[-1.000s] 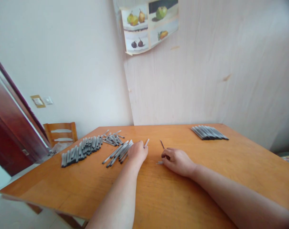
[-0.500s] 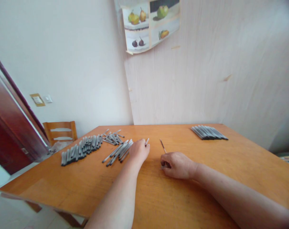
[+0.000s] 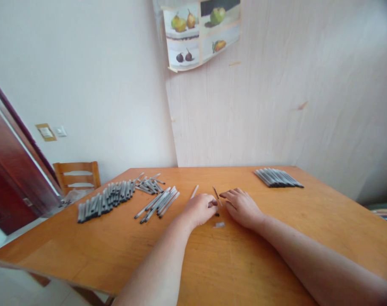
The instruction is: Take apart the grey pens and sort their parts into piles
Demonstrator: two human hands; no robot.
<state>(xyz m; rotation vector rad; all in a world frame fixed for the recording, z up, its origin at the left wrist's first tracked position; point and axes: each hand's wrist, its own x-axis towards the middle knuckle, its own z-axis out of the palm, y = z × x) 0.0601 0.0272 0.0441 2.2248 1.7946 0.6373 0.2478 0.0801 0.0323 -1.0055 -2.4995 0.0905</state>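
Note:
My left hand [image 3: 201, 209] rests low over the middle of the table, fingers curved and apart, with nothing visible in it. A small black pen part [image 3: 217, 215] lies by its fingertips, and a clear pen cap [image 3: 219, 225] lies just nearer to me. Behind this hand a whitish pen barrel [image 3: 195, 191] lies on the wood. My right hand [image 3: 243, 208] is open, its fingers stretched toward a thin pen refill [image 3: 216, 193]. Whether they touch the refill, I cannot tell.
To the left lie a loose group of grey pens [image 3: 160, 204], a smaller scattered heap [image 3: 149, 184] and a long row of pens [image 3: 107, 197] with dark ends. Another neat row [image 3: 278, 177] lies at the back right of the wooden table [image 3: 231, 267]. A chair [image 3: 77, 174] stands beyond the left edge.
My left hand has moved right and nearer, leaving the barrel on the table. My right hand has uncurled and shifted slightly right and away, uncovering the clear cap and black part.

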